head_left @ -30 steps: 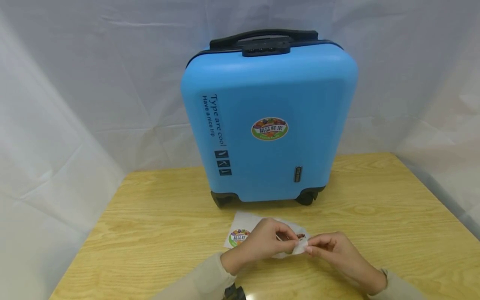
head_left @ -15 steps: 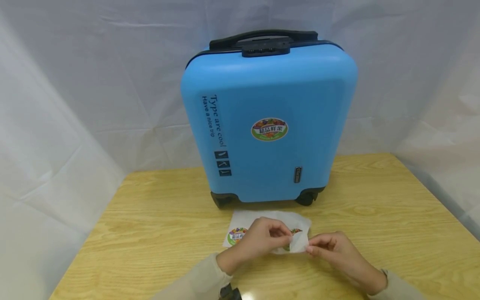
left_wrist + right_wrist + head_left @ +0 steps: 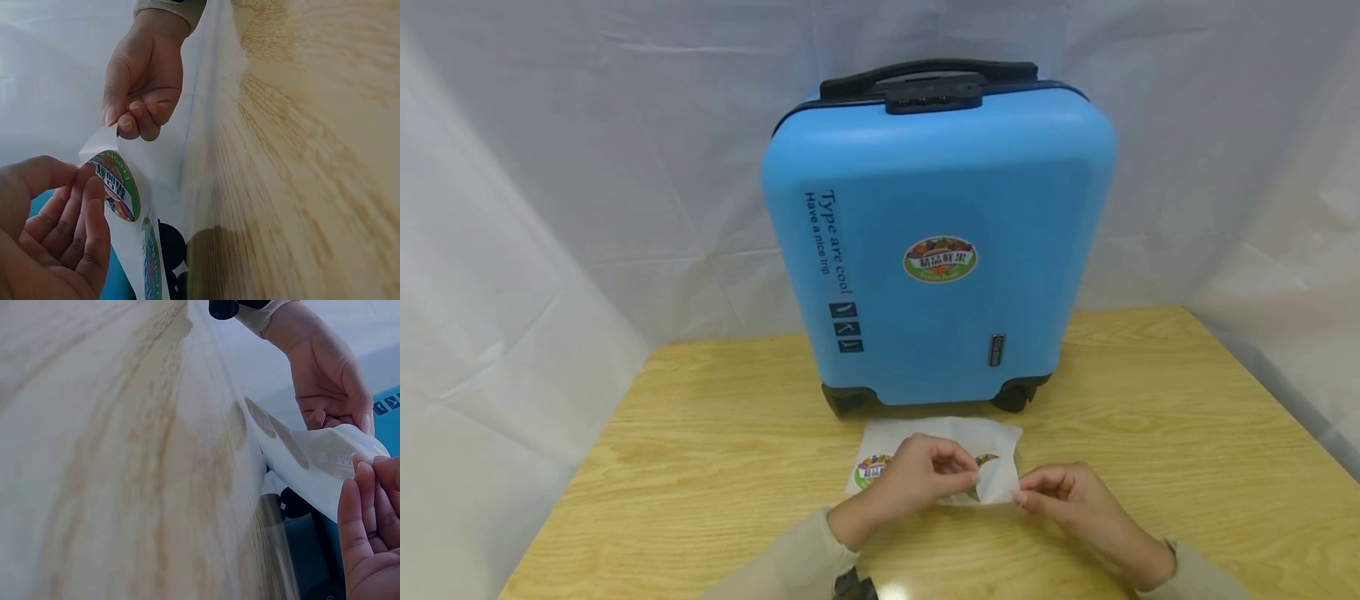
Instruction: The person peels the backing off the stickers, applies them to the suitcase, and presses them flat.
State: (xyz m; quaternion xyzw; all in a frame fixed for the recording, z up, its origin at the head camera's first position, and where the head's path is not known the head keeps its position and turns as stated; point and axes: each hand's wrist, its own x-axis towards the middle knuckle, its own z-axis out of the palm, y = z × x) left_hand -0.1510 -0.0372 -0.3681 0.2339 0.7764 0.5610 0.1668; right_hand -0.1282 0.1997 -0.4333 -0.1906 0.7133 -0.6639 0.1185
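My left hand [image 3: 917, 479] pinches the edge of an oval fruit sticker [image 3: 119, 187] between thumb and fingertips. Its printed face, green-rimmed with fruit and characters, shows in the left wrist view. From the head, only a coloured sliver appears beside the fingertips. The sticker lies partly along a white backing sheet [image 3: 947, 429], whose right corner my right hand [image 3: 1071, 500] pinches. In the right wrist view the sheet bows upward between both hands. A second oval sticker [image 3: 868, 471] sits at the sheet's left end, partly covered by my left hand.
Behind the sheet a blue suitcase [image 3: 940, 183] stands upright on the wooden table [image 3: 715, 417]. One oval fruit sticker [image 3: 940, 260] is on its front, beside dark lettering [image 3: 829, 242]. White cloth [image 3: 625, 167] hangs behind and at both sides.
My left hand has moved slightly left, away from my right hand, still pinching. The sheet has flattened and its right end shows more. My right hand has hardly moved.
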